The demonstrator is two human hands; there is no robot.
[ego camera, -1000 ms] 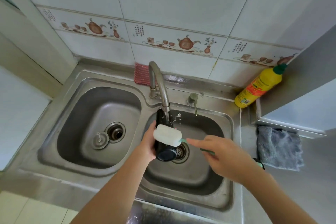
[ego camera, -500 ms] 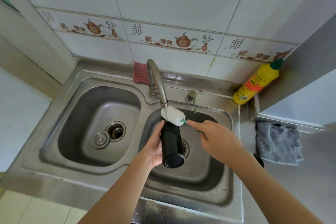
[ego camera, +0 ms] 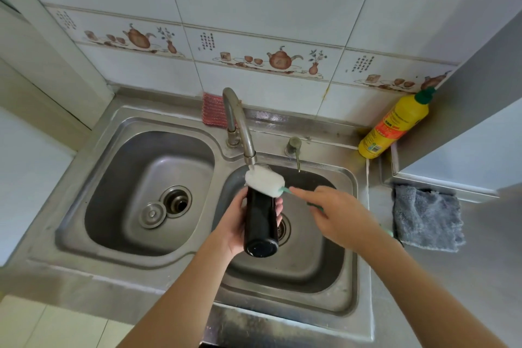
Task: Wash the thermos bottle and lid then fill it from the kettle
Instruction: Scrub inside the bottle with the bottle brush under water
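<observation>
My left hand (ego camera: 234,223) grips a black thermos bottle (ego camera: 261,220) over the right sink basin (ego camera: 324,285). The bottle's base faces me and its mouth points up toward the faucet spout (ego camera: 248,147). My right hand (ego camera: 336,212) holds a green-handled brush whose white sponge head (ego camera: 264,182) lies across the bottle's mouth, just under the spout. The bottle's mouth is hidden behind the sponge. No lid or kettle is in view.
The left basin (ego camera: 127,178) holds a loose drain stopper (ego camera: 152,215). A pink scrub pad (ego camera: 213,109) leans behind the faucet. A yellow detergent bottle (ego camera: 392,127) stands at the back right. A grey cloth (ego camera: 426,217) lies on the right counter.
My left hand raised the bottle and tipped its mouth up toward the spout. The sponge head moved from the bottle's side up to its mouth.
</observation>
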